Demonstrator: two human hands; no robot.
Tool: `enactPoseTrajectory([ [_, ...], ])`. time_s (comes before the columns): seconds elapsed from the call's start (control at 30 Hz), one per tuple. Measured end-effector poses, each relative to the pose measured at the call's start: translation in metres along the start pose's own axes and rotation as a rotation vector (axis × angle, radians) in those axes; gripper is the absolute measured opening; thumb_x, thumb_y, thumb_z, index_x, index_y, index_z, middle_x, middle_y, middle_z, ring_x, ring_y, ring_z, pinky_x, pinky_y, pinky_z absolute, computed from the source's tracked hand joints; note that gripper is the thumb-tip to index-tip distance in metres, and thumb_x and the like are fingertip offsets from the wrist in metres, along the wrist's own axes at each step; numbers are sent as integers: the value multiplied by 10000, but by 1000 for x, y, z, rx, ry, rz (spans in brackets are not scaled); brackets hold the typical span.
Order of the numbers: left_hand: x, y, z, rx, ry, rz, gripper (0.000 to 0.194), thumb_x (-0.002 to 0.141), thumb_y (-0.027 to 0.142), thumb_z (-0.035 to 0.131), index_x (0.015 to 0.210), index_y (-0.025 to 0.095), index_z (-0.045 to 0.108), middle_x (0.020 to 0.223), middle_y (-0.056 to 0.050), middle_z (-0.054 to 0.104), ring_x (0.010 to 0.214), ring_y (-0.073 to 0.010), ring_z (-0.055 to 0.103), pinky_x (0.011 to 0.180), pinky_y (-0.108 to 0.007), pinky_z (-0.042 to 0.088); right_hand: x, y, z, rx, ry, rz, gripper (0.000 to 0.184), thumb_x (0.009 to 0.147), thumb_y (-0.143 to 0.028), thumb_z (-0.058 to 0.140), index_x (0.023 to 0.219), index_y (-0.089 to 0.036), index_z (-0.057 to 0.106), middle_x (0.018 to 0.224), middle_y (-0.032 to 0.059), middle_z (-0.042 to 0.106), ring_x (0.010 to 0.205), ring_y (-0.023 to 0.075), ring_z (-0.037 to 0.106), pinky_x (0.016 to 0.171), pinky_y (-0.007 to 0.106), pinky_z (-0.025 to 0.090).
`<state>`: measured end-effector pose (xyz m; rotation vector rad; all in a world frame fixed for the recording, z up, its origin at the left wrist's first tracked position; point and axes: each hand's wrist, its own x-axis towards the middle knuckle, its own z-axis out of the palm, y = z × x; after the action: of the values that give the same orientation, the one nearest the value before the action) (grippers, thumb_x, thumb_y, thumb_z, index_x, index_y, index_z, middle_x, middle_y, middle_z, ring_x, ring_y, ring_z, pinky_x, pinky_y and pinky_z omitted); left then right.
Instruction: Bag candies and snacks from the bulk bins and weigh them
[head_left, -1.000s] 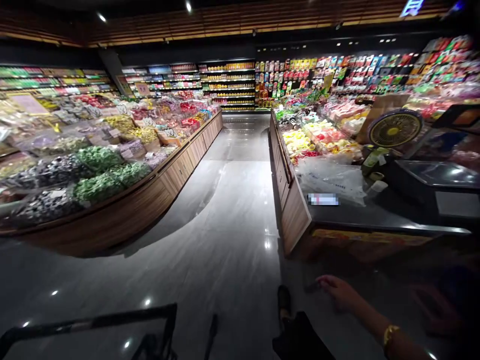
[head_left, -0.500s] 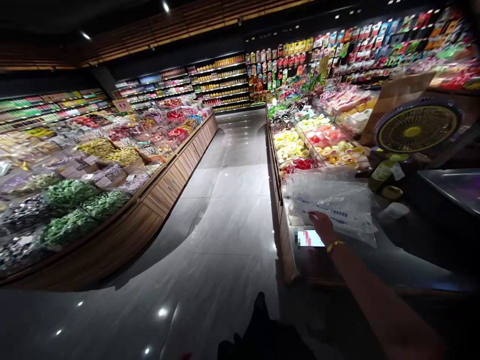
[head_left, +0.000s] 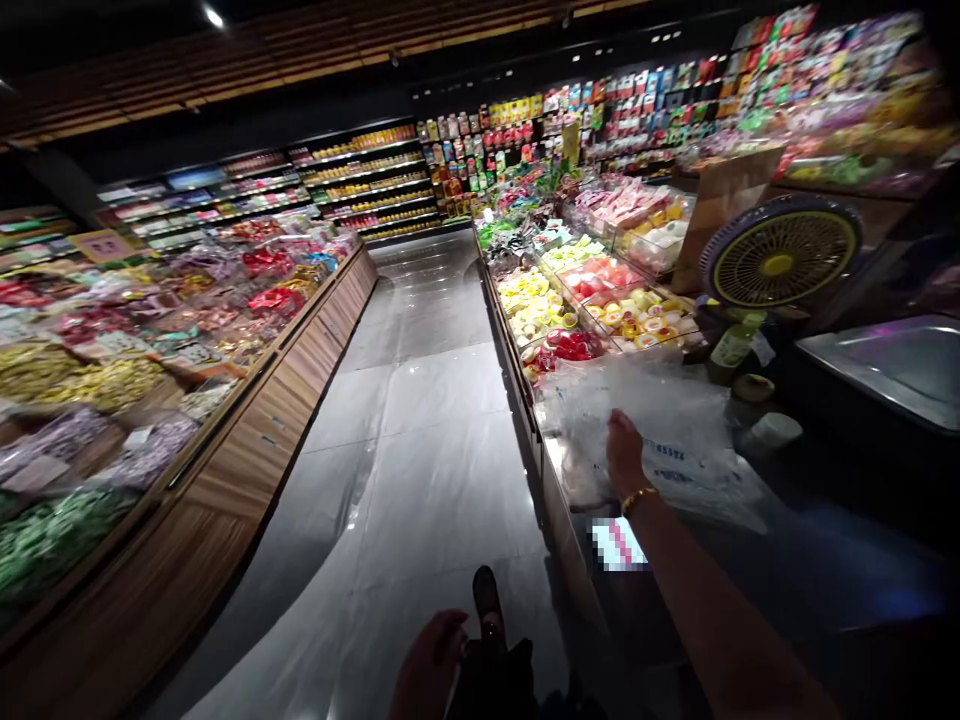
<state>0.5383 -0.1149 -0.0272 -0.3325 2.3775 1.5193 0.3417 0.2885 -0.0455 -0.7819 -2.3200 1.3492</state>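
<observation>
Reaching over the counter (head_left: 750, 590), the right hand (head_left: 625, 458) is now at the clear plastic bags (head_left: 686, 440), over their left part. Its fingers look curled close together; whether film is clamped between them or only pressed, cannot tell. The bags lie flat and crumpled on the counter, just beside the near end of the bins of wrapped goods (head_left: 645, 318). Change puts hand and bags at the same spot; reads as handling of the film just starting, judgement only.

Left hand (head_left: 433, 655) shows low in view, near the shoe (head_left: 486, 592) and over the floor (head_left: 420, 450). Fingers bent, dim and partly blurred; cannot tell if they are apart or together, nothing clearly held.

Versus earlier frames: first the right hand hangs low in front of the counter, away from the bags; then it is out over them with fingers reaching forward; now the fingers are drawn in. Left hand is in view now, not clearly so before. Black bar at lower left of the first frame is out of view. Camera has turned right, so the aisle and fan (head_left: 780, 262) sit further left than half a second ago.

Also around: lit phone (head_left: 619, 543), partly pixelated, on the counter by the right wrist; green bottle (head_left: 735, 345) and white cap (head_left: 776, 428) beyond the bags; metal tray (head_left: 892, 365) at right.
</observation>
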Motion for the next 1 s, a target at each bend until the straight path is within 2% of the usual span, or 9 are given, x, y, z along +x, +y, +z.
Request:
enactPoseTrajectory([
  [0.1,58,10,-20,-43,-29,-8,558,662,705,656,942,223,686,822,-80,717,726,-261,652,622,-358,496,-9,-27,-19,94,335,-41,694,1004,-462,59,1416,-64,453,1479,171,480,1421,229,368,1154,379,306],
  [0.17,101,27,-33,-115,-80,16,597,615,701,715,973,226,675,891,-109,728,826,-293,672,695,-386,517,-21,-60,-17,115,446,-237,598,1007,-477,214,1282,-116,603,1372,151,587,1395,236,416,1187,414,256],
  [0.37,200,135,-47,-675,-327,135,919,485,546,898,1284,236,567,1335,-195,596,1310,-365,501,1063,-480,402,-96,-182,89,-63,-191,-672,278,959,-294,507,1143,-297,715,1180,69,723,1181,274,622,1201,630,50],
  [0.47,238,176,-55,-906,-361,-8,702,663,446,841,1270,219,572,1286,-152,644,1249,-327,572,1090,-469,397,-127,-211,137,-79,-444,-750,308,956,-256,517,1209,-314,682,1227,64,706,1149,251,641,1194,622,159],
  [0.53,261,185,-67,-969,-358,-142,516,739,415,794,1170,192,618,1139,-130,712,1116,-301,662,1037,-450,459,-123,-213,145,-36,-483,-756,257,955,-283,527,1129,-308,715,1228,55,707,1129,238,654,1179,574,266],
  [0.67,296,176,-105,-923,-333,-291,329,761,359,782,1014,182,668,998,-95,748,967,-263,721,956,-415,531,-57,-193,127,41,16,-452,283,930,-419,548,1110,-274,711,1336,84,634,1295,283,529,1184,546,278],
  [0.73,306,172,-124,-865,-308,-334,323,763,361,779,1029,204,683,1029,-80,748,1003,-255,714,968,-399,532,-18,-182,124,126,91,-239,449,887,-539,565,1203,-238,669,1397,109,583,1352,314,464,1180,555,277],
  [0.87,328,177,-142,-780,-283,-380,293,740,385,797,969,222,714,976,-53,751,1018,-244,705,939,-349,541,31,-181,152,539,-396,243,580,802,-679,609,1141,-216,693,1175,120,722,1118,323,656,1000,530,487],
  [1.0,377,185,-145,-629,-239,-316,361,657,416,837,888,179,695,840,-78,729,905,-271,717,833,-370,565,61,-188,182,750,-651,388,501,775,-625,691,971,-165,730,981,126,769,838,254,733,713,383,583],
])
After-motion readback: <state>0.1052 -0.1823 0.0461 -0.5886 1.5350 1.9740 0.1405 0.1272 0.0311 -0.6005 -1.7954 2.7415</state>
